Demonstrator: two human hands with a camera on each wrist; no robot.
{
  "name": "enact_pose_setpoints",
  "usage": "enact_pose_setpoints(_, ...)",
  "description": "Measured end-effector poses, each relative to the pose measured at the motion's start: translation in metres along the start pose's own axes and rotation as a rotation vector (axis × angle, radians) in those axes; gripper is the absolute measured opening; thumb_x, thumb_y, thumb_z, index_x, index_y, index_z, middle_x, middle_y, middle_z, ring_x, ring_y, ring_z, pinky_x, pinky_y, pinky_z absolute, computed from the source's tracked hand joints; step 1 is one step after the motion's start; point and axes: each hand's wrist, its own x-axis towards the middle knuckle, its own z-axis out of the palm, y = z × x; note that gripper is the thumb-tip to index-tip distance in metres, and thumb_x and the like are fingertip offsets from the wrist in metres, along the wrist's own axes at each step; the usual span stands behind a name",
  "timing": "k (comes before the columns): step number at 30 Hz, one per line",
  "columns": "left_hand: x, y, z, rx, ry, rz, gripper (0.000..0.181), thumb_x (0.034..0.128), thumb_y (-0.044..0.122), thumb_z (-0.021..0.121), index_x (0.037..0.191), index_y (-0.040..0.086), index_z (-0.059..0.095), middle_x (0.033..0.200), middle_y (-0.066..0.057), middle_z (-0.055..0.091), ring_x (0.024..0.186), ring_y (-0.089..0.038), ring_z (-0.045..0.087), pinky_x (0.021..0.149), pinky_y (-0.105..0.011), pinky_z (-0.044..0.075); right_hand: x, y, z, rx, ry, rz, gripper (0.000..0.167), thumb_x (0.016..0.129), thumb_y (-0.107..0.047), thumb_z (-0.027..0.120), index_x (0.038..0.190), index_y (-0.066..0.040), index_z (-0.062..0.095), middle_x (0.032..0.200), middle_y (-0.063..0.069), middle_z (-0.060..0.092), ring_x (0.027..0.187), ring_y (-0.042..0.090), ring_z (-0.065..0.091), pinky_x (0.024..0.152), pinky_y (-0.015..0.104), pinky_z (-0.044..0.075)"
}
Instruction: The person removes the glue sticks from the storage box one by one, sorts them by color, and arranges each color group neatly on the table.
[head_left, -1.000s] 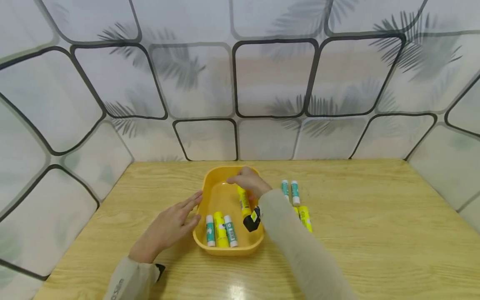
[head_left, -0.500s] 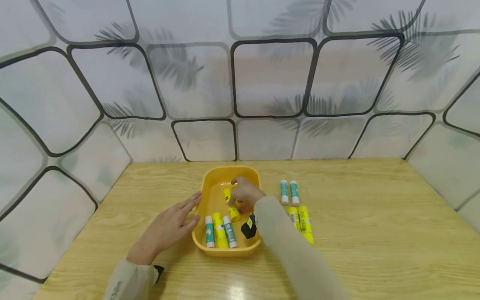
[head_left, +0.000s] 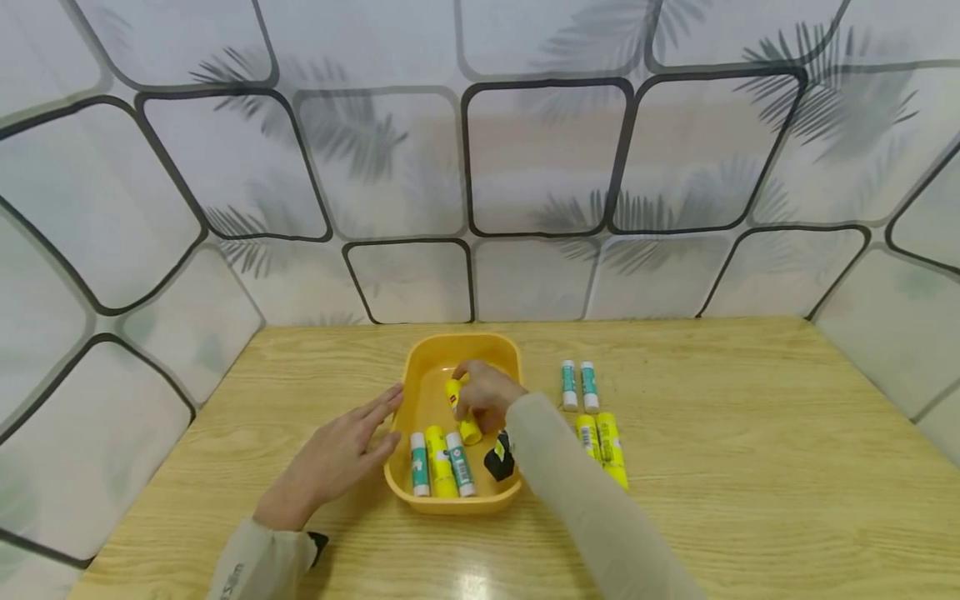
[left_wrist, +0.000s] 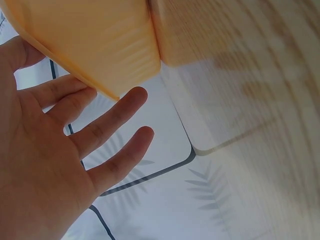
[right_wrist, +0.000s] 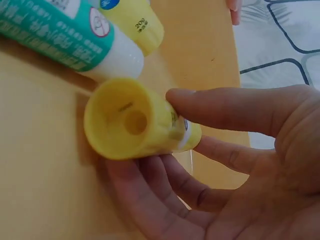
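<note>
Yellow stick (right_wrist: 157,125): in my grip inside the tray (head_left: 453,505), about midway across; whether it rests on the tray's floor, I cannot tell.
Right hand (head_left: 483,392): mine, curled round the stick, thumb against one side and fingers on the other, closed as far as the barrel allows.
Long axis: roughly along the tray's length, on a slant, the near end leaning right; the stick lies just to the left of my right palm.
Gap: near end just beyond a green stick (head_left: 461,464), contact uncertain.
Row: that one, a second yellow stick (head_left: 441,462) and another green stick (head_left: 420,464), side by side at the tray's near end.
Left hand (head_left: 330,458): farther from my catch, fingers extended at the tray's left rim, gripping nothing.
Table (head_left: 750,467): right of the tray, two green sticks (head_left: 590,387) beyond two yellow ones (head_left: 611,446).
</note>
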Motion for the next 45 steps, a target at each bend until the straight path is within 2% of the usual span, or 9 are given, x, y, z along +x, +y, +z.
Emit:
enact_pose_setpoints(6, 0.003, 0.0, 0.001, 0.001, -0.002, 0.007, 0.053, 0.104, 0.023, 0.058, 0.15, -0.002, 0.046, 0.158, -0.014, 0.04, 0.133, -0.041, 0.05, 0.104, -0.059, 0.044, -0.004, -0.002, -0.013, -0.028, -0.022, -0.046, 0.063, 0.085, 0.006, 0.074, 0.142, -0.004, 0.051, 0.1, 0.016, 0.062, 0.081, 0.027, 0.062, 0.071, 0.038, 0.061)
enact_pose_setpoints(9, 0.003, -0.001, 0.001, 0.003, -0.001, 0.008, 0.054, 0.1041, 0.024, 0.058, 0.15, -0.002, 0.046, 0.158, -0.014, 0.04, 0.132, -0.041, 0.051, 0.103, -0.059, 0.045, -0.007, -0.007, -0.02, -0.012, -0.029, -0.072, 0.064, 0.086, 0.003, 0.074, 0.145, -0.006, 0.049, 0.101, 0.015, 0.064, 0.085, 0.027, 0.064, 0.071, 0.038, 0.061)
enact_pose_setpoints(19, -0.001, -0.001, 0.001, 0.009, 0.002, 0.004, 0.053, 0.1042, 0.024, 0.058, 0.149, -0.003, 0.048, 0.157, -0.015, 0.041, 0.132, -0.042, 0.051, 0.104, -0.059, 0.044, -0.025, -0.016, -0.042, 0.014, -0.031, -0.139, 0.068, 0.087, 0.003, 0.073, 0.149, -0.007, 0.045, 0.12, 0.017, 0.059, 0.094, 0.03, 0.066, 0.071, 0.04, 0.063)
enact_pose_setpoints(28, -0.001, -0.002, 0.001, 0.006, 0.013, 0.007, 0.052, 0.104, 0.023, 0.059, 0.147, -0.003, 0.049, 0.157, -0.015, 0.042, 0.131, -0.042, 0.052, 0.103, -0.059, 0.046, -0.039, -0.006, -0.067, -0.004, -0.021, -0.184, 0.071, 0.086, 0.001, 0.071, 0.15, -0.005, 0.041, 0.12, 0.021, 0.059, 0.085, 0.026, 0.067, 0.07, 0.039, 0.062)
enact_pose_setpoints(34, 0.0, -0.002, 0.0, 0.007, 0.008, 0.01, 0.052, 0.1043, 0.024, 0.058, 0.148, -0.003, 0.048, 0.157, -0.015, 0.041, 0.131, -0.042, 0.051, 0.103, -0.059, 0.046, -0.047, 0.003, -0.084, 0.031, -0.024, -0.188, 0.075, 0.087, 0.001, 0.071, 0.153, -0.005, 0.037, 0.133, 0.026, 0.049, 0.095, 0.03, 0.065, 0.075, 0.042, 0.062)
enact_pose_setpoints(37, 0.0, -0.003, 0.0, 0.009, 0.015, 0.012, 0.052, 0.1042, 0.023, 0.058, 0.147, -0.004, 0.049, 0.157, -0.016, 0.042, 0.131, -0.042, 0.052, 0.103, -0.059, 0.046, -0.049, 0.006, -0.088, 0.035, -0.029, -0.205, 0.075, 0.088, 0.001, 0.071, 0.154, -0.004, 0.036, 0.131, 0.027, 0.049, 0.097, 0.032, 0.064, 0.076, 0.042, 0.062)
enact_pose_setpoints(45, -0.001, -0.002, -0.001, 0.003, 0.008, 0.007, 0.053, 0.1043, 0.023, 0.058, 0.148, -0.003, 0.047, 0.157, -0.016, 0.04, 0.132, -0.042, 0.051, 0.104, -0.06, 0.044, -0.058, 0.022, -0.098, 0.017, -0.013, -0.226, 0.072, 0.089, 0.002, 0.07, 0.153, 0.0, 0.035, 0.12, 0.024, 0.049, 0.082, 0.025, 0.061, 0.071, 0.041, 0.062)
